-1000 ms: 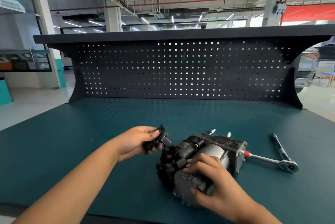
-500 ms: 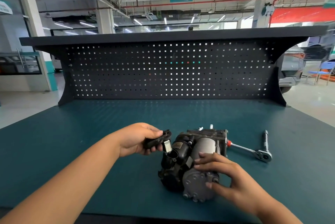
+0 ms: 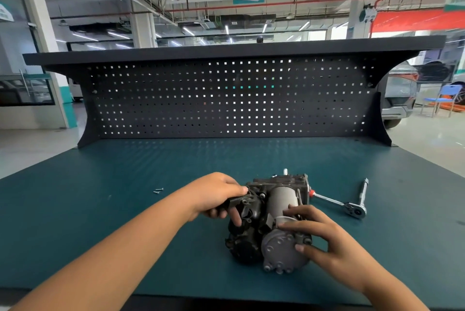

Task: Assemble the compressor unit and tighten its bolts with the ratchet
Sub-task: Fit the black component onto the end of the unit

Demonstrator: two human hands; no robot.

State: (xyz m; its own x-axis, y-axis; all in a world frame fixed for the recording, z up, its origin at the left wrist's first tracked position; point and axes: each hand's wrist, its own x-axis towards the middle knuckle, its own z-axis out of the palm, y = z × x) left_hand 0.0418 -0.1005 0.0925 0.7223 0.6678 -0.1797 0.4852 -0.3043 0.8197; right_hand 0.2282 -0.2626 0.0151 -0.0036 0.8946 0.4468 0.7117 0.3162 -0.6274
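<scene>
My left hand (image 3: 216, 194) gripped the black cover (image 3: 240, 202) against the compressor (image 3: 281, 200) at ten o'clock; my right hand (image 3: 327, 240), fingers spread flat, pressed down to steady it.

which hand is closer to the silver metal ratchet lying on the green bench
Right. The right hand rests on the grey-and-black compressor unit, beside the silver metal ratchet; the left hand grips a black part on the unit's opposite side.
</scene>
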